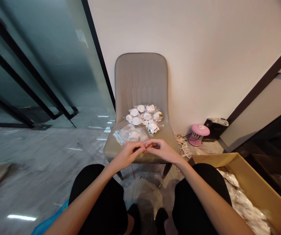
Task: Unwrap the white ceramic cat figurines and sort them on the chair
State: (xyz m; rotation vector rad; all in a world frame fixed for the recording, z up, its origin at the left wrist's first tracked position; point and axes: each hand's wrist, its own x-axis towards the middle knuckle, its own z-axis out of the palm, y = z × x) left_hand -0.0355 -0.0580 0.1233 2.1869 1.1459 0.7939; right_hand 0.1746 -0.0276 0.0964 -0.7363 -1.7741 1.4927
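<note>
My left hand (131,152) and my right hand (160,150) meet over the front edge of the chair seat, fingertips pinched together. Whatever is between them is too small to make out; a reddish edge shows just behind the fingers. Right beyond the hands lie flat clear plastic bags (121,134) with a white piece (134,135) on or inside them. Farther back on the seat is a cluster of several small white figurines (137,121) in clear wrapping, some with coloured markings. One wrapped white figurine (152,127) lies nearer, on the right.
The grey-beige chair (141,75) stands against a white wall. At right, a cardboard box (260,182) holds many wrapped white pieces (243,202). Behind it are a pink lamp-like device (198,132) and a black box (215,129). Glass doors (44,58) are on the left.
</note>
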